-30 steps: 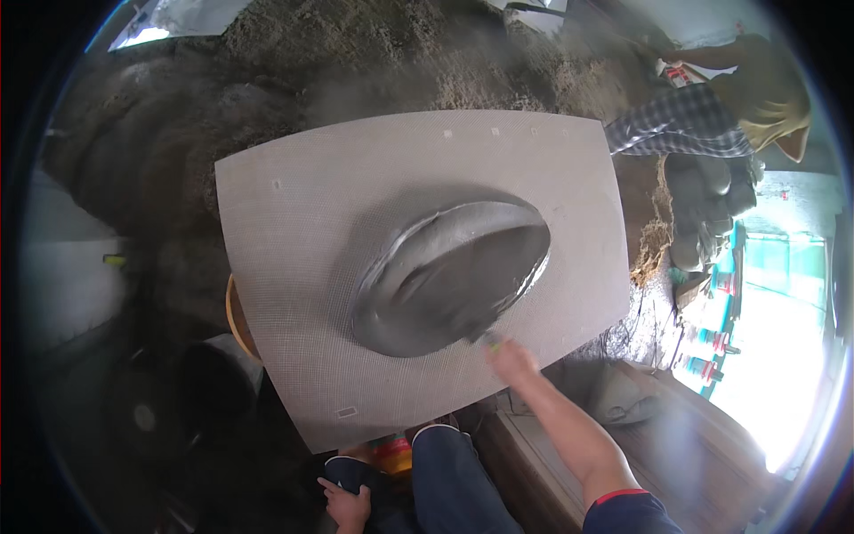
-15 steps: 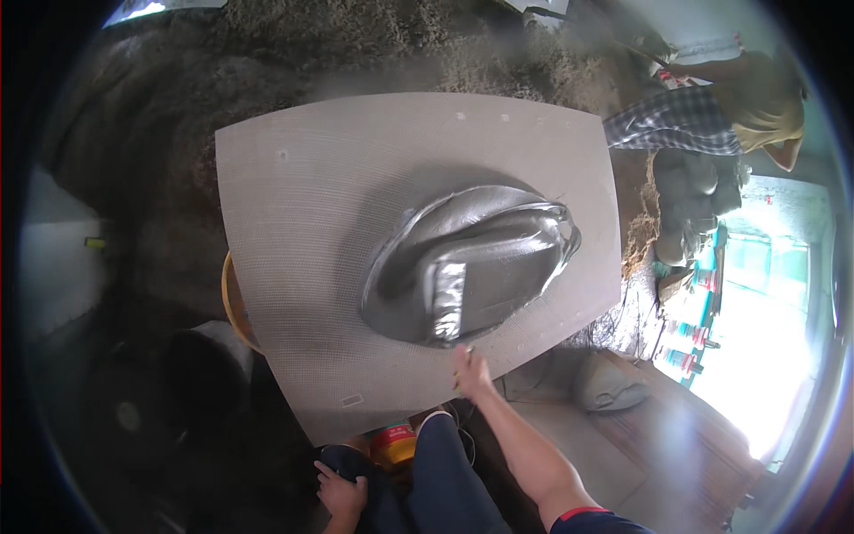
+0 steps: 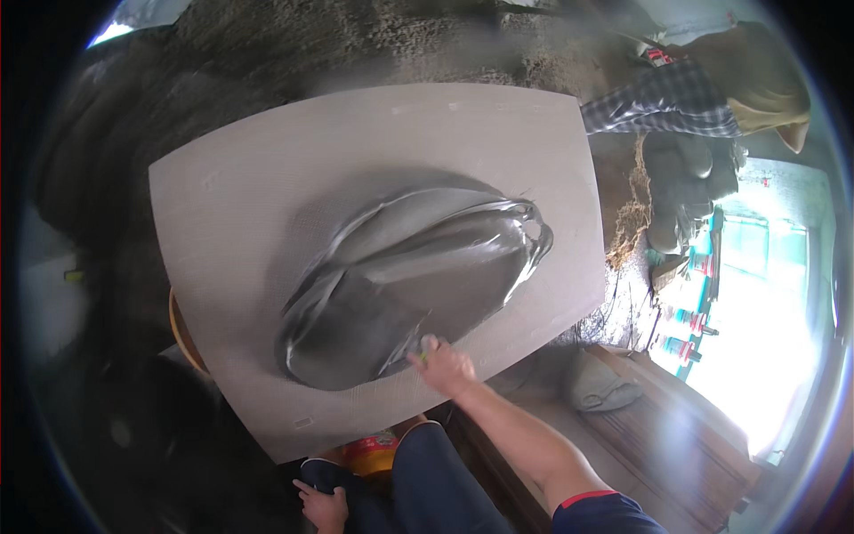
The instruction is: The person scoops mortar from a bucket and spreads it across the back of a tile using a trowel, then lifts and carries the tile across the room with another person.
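Note:
My right hand (image 3: 442,366) is closed around the handle of a putty knife, at the near edge of a patch of wet grey paste (image 3: 436,267). The blade lies low against the paste and is hard to make out. The paste forms a thick oval with shiny ridges on a large grey tile or panel (image 3: 507,133) with a finely patterned surface. Away from the panel, my left hand (image 3: 324,509) rests by my left thigh. It holds nothing, and its index finger and thumb are stretched apart.
Beneath the panel show the yellow rim of a round tub (image 3: 182,334) and a yellow-and-red bucket (image 3: 371,454) between my legs. Another person in checked clothing (image 3: 667,102) is at the far right. Below them lie grey sacks (image 3: 676,196), with a wooden board (image 3: 676,427) nearer me.
My right hand has moved left with the putty knife, and the paste has spread toward the near left. The blade, upright and shiny before, now lies low. The whole view has shifted slightly.

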The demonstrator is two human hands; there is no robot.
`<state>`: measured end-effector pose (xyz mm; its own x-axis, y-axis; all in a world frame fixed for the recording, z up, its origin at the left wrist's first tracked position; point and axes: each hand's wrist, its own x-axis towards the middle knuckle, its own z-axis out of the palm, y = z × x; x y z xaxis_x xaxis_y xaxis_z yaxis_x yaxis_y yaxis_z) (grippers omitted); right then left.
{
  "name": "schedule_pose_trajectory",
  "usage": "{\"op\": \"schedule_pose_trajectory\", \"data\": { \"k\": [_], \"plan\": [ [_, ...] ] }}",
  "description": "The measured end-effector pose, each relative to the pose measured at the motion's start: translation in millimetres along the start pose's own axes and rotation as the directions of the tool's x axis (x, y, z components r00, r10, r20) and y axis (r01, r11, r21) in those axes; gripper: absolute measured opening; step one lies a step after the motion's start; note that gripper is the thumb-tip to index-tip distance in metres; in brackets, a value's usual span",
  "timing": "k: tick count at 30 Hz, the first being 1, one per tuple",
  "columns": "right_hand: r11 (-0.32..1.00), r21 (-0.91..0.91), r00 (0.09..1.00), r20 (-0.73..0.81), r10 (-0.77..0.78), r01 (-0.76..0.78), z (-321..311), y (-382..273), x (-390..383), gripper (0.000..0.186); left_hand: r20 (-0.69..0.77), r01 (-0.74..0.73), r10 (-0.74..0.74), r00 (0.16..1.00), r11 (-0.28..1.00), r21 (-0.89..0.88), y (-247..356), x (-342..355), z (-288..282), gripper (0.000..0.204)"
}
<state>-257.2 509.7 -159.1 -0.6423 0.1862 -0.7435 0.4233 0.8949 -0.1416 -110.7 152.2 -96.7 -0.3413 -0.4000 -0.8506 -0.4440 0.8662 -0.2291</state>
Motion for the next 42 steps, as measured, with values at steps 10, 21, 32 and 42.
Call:
{"op": "schedule_pose_trajectory", "data": {
  "k": [10,21,32,42],
  "plan": [
    [0.837,0.393,0.844,-0.221,0.488,-0.380,-116,141,89,0.059,-0.058,0.054,-0.049,0.997,0.994,0.091,25,-7,0,0.108],
    [-0.277,0.956,0.643,0.275,0.714,-0.101,-25,244,14,0.056,0.153,0.116,-0.138,0.979,0.983,0.141,62,-17,-50,0.108],
    [0.142,0.986,0.925,0.025,0.378,-0.085,-176,117,173,0.062,0.162,0.061,-0.081,0.984,0.991,0.121,44,-10,-51,0.106],
    [0.582,0.795,0.977,0.212,-0.004,-0.170,-82,-57,101,0.058,-0.037,0.032,-0.030,0.999,0.997,0.070,1,10,7,0.108]
  ]
}}
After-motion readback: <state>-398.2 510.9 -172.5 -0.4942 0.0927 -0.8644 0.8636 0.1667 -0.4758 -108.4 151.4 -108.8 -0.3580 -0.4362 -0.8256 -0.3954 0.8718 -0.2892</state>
